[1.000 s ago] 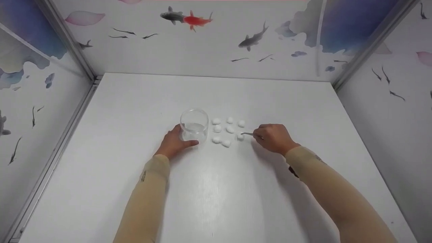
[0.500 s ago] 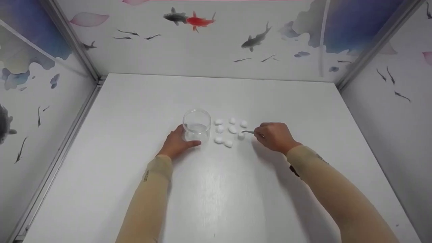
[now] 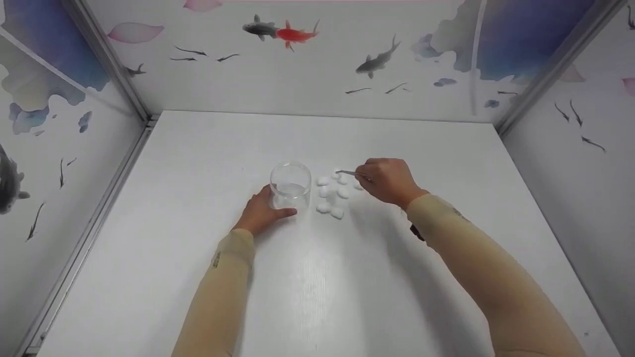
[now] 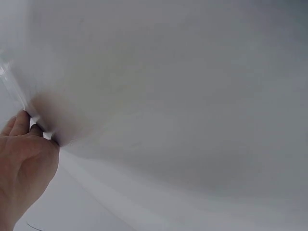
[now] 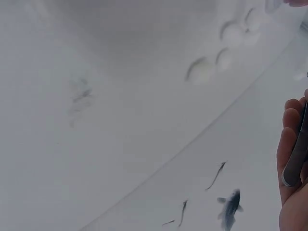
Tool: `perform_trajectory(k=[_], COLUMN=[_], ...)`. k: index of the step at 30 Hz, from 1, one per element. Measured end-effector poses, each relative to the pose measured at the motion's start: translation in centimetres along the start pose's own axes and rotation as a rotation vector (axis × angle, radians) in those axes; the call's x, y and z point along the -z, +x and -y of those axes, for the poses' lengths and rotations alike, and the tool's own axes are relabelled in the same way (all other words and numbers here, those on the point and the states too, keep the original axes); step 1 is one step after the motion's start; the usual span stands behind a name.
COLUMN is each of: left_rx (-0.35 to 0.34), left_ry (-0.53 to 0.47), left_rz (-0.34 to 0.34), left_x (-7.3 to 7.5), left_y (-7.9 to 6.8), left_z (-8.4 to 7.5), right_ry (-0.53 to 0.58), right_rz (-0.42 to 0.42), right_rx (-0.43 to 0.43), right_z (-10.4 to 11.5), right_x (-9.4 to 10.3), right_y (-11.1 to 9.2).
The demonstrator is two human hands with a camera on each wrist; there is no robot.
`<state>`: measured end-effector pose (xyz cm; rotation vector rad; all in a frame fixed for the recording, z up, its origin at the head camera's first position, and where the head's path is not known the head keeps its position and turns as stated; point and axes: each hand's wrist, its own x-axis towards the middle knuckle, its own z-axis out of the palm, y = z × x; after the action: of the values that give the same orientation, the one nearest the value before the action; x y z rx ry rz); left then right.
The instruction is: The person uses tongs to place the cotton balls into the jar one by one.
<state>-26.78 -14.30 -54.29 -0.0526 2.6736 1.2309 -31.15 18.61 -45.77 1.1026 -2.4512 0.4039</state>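
A clear round jar (image 3: 291, 173) stands upright on the white table, with no contents visible. My left hand (image 3: 259, 213) holds its lower left side, the thumb in front and the fingers round the back; the left wrist view shows these fingers (image 4: 21, 122) against the clear wall. Metal tweezers (image 3: 349, 173) are gripped in my right hand (image 3: 389, 181). At their tip is a white cotton ball (image 3: 336, 175), above the back of the group. Several more cotton balls (image 3: 342, 192) lie right of the jar. One (image 3: 358, 187) is partly hidden by my right hand.
The white table (image 3: 307, 277) is enclosed at the back and sides by panels. Painted fish and petals decorate the back panel (image 3: 297, 74). A metal frame edge (image 3: 94, 233) runs along the left side.
My right hand has moved up and left with the tweezers, carrying the cotton ball from the right front of the group. My left hand stays at the jar. The head view has shifted slightly.
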Motion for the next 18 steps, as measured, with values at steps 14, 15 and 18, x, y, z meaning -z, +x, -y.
perform_trajectory(k=[14, 15, 18], left_rx=[0.002, -0.003, -0.007], left_ry=[-0.001, -0.004, -0.008], left_rz=[-0.003, -0.005, -0.006], left_x=[-0.2, -0.1, 0.1], left_y=[0.0, 0.0, -0.1], left_z=[0.0, 0.0, 0.0], right_ry=[0.023, 0.023, 0.023], right_rz=[0.065, 0.078, 0.111], right_rx=[0.068, 0.068, 0.062], right_z=[4.5, 4.6, 4.5], right_x=[-2.6, -2.7, -2.9], right_y=[4.8, 4.8, 4.7])
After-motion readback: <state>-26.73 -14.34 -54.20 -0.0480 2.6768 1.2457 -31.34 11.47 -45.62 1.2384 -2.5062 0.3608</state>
